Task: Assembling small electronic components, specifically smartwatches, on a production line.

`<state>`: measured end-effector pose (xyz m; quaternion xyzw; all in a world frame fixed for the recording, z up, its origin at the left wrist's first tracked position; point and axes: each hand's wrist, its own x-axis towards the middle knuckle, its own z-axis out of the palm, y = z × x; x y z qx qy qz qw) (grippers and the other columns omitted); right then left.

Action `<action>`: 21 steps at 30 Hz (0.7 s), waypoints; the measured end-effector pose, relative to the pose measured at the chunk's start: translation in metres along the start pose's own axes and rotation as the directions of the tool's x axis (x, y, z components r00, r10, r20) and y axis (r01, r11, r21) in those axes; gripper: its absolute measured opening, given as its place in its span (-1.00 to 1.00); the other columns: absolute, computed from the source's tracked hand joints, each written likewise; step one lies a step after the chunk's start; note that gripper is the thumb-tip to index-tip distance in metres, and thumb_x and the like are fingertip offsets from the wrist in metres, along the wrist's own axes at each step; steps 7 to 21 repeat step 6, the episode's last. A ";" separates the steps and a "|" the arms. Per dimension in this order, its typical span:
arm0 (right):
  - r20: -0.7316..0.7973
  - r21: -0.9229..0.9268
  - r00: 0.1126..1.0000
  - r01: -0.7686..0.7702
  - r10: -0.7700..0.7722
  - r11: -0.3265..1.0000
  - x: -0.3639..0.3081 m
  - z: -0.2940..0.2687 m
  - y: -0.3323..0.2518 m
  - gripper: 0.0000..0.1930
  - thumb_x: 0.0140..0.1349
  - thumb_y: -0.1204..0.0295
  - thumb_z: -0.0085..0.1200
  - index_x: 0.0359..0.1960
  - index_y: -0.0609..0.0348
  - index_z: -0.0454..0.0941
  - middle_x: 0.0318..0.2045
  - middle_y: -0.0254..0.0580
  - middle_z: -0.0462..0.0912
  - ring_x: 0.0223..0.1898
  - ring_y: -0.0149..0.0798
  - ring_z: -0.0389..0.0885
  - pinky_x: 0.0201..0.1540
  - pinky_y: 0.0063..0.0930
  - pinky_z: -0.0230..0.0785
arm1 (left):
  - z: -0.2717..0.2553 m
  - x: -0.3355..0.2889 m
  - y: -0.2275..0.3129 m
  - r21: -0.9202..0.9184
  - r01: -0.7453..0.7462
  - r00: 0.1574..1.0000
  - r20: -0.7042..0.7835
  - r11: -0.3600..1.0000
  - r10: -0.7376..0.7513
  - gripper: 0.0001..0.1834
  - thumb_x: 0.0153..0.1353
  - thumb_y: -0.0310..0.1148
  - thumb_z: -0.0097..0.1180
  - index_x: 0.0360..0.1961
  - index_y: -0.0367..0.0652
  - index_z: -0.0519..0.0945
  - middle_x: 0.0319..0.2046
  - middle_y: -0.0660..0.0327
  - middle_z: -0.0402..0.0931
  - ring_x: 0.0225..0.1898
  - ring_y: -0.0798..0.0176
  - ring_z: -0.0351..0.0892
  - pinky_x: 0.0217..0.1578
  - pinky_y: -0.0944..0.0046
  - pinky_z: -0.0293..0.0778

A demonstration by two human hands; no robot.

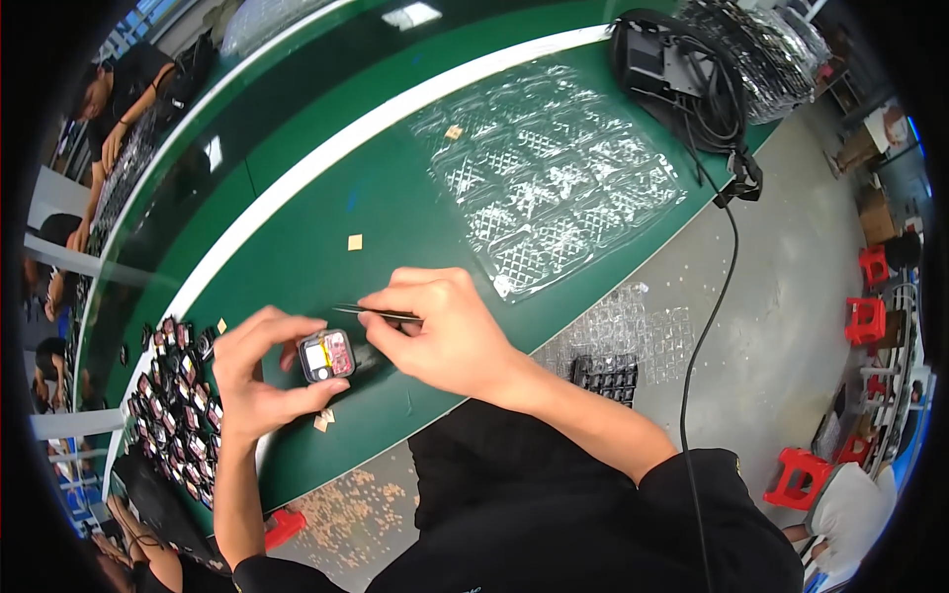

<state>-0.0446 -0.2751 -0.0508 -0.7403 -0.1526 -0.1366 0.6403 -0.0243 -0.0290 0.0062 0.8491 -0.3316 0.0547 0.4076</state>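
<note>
Between the thumb and fingers of my left hand [259, 381] is a small dark square device casing [327, 356], its inside facing up. A red circuit board, a white block and a strip of yellow show in it. My right hand [450, 331] pinches a pair of dark tweezers [376, 313], whose tips point left, just above the casing's upper right corner. I cannot make out anything between the tips. A small tan square piece [355, 242] lies on the green table beyond my hands, and more tan pieces [323, 420] lie below the casing.
Many similar dark casings [178, 405] are heaped at the left. A clear plastic tray [554, 178] lies on the table at the far right. Behind it sit a black device with coiled cable [682, 79] and stacked trays. A cable [707, 336] hangs on my right. Other people work across and left.
</note>
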 end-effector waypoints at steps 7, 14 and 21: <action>0.127 -0.082 0.990 -0.043 0.054 0.996 0.003 -0.005 -0.008 -0.82 0.23 0.47 0.32 -0.21 0.31 0.86 -0.38 0.11 0.75 -0.30 0.18 0.79 -0.15 -0.01 0.63 | 0.023 0.128 0.041 -0.052 -0.264 0.964 0.009 0.963 0.264 -0.50 -0.10 -0.29 0.72 -0.10 -0.18 0.83 -0.25 0.22 0.80 -0.45 0.34 0.58 -0.44 0.32 0.47; 0.127 -0.082 0.990 -0.043 0.054 0.996 0.003 -0.005 -0.008 -0.82 0.23 0.47 0.32 -0.21 0.31 0.86 -0.38 0.11 0.75 -0.30 0.18 0.79 -0.15 -0.01 0.63 | 0.023 0.128 0.041 -0.052 -0.264 0.964 0.009 0.963 0.264 -0.50 -0.10 -0.29 0.72 -0.10 -0.18 0.83 -0.25 0.22 0.80 -0.45 0.34 0.58 -0.44 0.32 0.47; 0.127 -0.082 0.990 -0.043 0.054 0.996 0.003 -0.005 -0.008 -0.82 0.23 0.47 0.32 -0.21 0.31 0.86 -0.38 0.11 0.75 -0.30 0.18 0.79 -0.15 -0.01 0.63 | 0.023 0.128 0.041 -0.052 -0.264 0.964 0.009 0.963 0.264 -0.50 -0.10 -0.29 0.72 -0.10 -0.18 0.83 -0.25 0.22 0.80 -0.45 0.34 0.58 -0.44 0.32 0.47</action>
